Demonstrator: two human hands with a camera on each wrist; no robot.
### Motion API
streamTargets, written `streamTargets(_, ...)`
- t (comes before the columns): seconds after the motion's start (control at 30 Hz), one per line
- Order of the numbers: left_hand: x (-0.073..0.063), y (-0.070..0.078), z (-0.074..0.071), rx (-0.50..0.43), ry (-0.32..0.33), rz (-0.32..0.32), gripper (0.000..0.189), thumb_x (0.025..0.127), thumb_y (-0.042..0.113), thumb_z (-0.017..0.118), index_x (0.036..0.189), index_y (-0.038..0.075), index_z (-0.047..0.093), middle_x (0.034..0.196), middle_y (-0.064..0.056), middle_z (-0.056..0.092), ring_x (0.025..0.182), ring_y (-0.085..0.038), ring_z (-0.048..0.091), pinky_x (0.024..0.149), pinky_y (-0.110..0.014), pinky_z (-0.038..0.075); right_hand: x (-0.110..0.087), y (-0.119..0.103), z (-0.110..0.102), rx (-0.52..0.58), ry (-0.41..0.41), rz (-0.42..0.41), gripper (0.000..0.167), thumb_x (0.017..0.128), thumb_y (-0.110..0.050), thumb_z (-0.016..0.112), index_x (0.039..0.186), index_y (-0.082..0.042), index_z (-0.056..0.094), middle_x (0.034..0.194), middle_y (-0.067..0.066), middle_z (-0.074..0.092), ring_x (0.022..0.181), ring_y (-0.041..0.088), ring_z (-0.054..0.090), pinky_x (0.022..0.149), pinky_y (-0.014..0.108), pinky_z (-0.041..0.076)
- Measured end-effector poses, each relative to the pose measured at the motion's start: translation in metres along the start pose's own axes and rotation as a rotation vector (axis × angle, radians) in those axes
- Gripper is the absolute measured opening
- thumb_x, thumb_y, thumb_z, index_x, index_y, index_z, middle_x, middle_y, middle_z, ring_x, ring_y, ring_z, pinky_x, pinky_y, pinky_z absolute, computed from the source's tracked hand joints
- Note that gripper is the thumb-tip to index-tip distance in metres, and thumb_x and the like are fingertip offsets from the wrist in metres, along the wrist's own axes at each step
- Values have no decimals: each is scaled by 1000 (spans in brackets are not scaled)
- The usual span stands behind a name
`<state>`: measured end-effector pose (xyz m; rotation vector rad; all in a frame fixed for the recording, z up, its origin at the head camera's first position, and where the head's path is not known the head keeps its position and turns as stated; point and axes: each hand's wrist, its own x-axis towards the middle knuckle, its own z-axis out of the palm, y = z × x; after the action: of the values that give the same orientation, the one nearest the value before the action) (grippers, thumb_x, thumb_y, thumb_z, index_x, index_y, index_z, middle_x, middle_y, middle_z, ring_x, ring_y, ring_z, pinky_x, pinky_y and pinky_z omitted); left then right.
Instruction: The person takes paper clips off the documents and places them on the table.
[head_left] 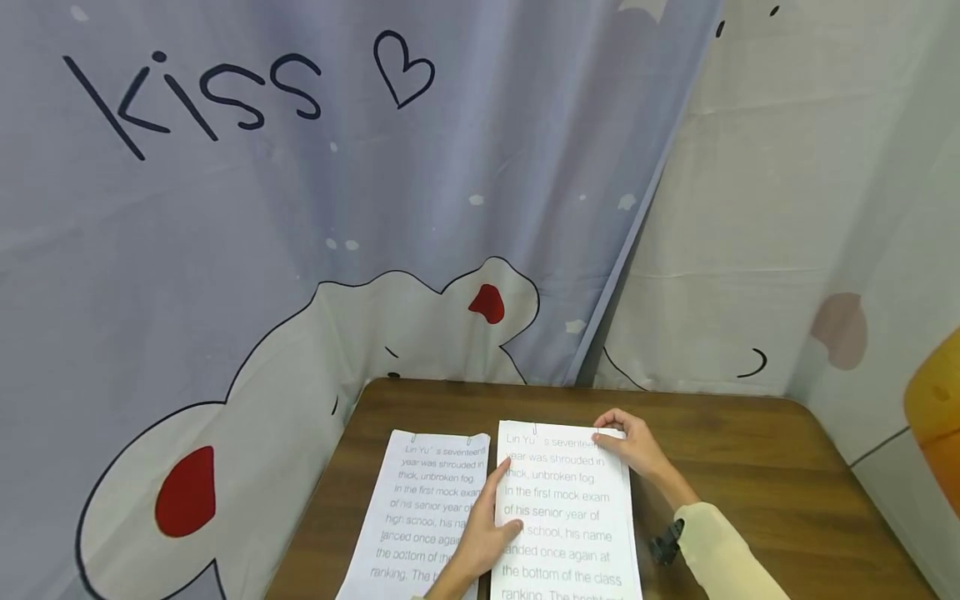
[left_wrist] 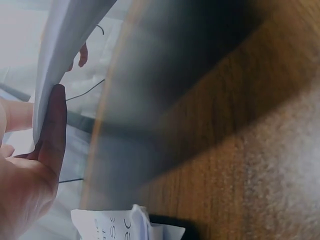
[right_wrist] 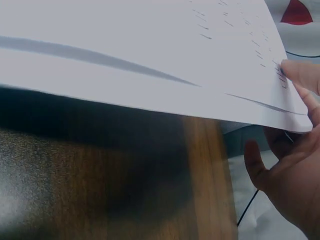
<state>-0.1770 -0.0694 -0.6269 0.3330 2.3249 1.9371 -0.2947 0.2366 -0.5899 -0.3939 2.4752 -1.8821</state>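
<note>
A stack of printed sheets (head_left: 558, 508), with large black text, is lifted over the table in both hands. On its left edge my left hand (head_left: 483, 533) has the thumb on the printed side and fingers behind, as the left wrist view shows. My right hand (head_left: 637, 450) pinches the top right corner, thumb on the front and fingers underneath. A small paper clip (head_left: 535, 428) sits on the top edge. In the right wrist view the sheets (right_wrist: 125, 60) part slightly along their side edge.
A second printed stack (head_left: 427, 521) with similar text lies left of the held one, clips along its top. Both are over a brown wooden table (head_left: 750, 475). A patterned curtain (head_left: 450, 208) hangs behind it. Around the right wrist is a black device (head_left: 666, 543).
</note>
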Motion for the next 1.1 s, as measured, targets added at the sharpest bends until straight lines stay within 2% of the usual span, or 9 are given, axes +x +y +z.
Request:
streamTargets(0.13,-1,-1,-1,-37,-7,-9,103,84,-15,61,170,27,23,170,-15,36,120,-15,68,99,-24,60,1,1,-3,46,-62,1,22,91,-1,77,106,9,63,84,15,73,65,14,69,52,29,59)
streamTargets(0.23,-1,-2,-1,-43,-9,-6,103,84,-15,61,170,27,23,169,-16,37,116,-14,69,97,-24,61,2,1,-5,54,-102,-8,22,92,0,75,107,9,61,84,16,73,66,14,69,52,29,59)
streamTargets(0.43,0,-1,1,-7,-1,3,103,84,-12,64,170,28,23,169,-13,38,127,-18,65,107,-20,54,3,-1,-9,14,-145,-24,20,95,-1,73,108,7,59,89,19,73,71,15,70,53,30,60)
streamTargets(0.57,0,-1,1,-4,1,9,103,84,-13,65,170,26,23,171,-13,35,131,-25,64,111,-27,54,4,-2,-8,-20,-149,-29,19,96,-1,71,108,5,59,90,18,72,71,15,69,53,30,59)
streamTargets(0.77,-1,-2,2,4,-7,3,103,85,-12,65,170,28,22,172,-12,32,138,-27,59,116,-31,50,3,-1,-5,-43,-115,-39,16,96,0,70,107,4,58,96,15,67,73,14,67,53,29,58)
streamTargets(0.9,-1,-2,2,14,-10,17,102,84,-11,66,170,25,23,172,-13,31,139,-31,58,118,-37,49,-1,1,-2,-66,-80,-38,15,96,0,70,106,2,59,103,14,62,80,12,64,55,28,57)
streamTargets(1.0,-1,-3,3,21,-10,9,102,84,-10,66,170,25,23,173,-11,30,144,-31,53,122,-40,44,-2,3,0,-84,-60,-30,16,96,-1,70,107,2,59,103,14,63,86,11,61,61,25,56)
streamTargets(1.1,-2,-3,3,15,-13,-11,102,85,-11,66,170,26,23,174,-8,28,146,-29,52,123,-36,43,-3,5,1,-74,-55,-27,17,97,0,68,110,4,57,100,13,64,86,10,60,63,24,55)
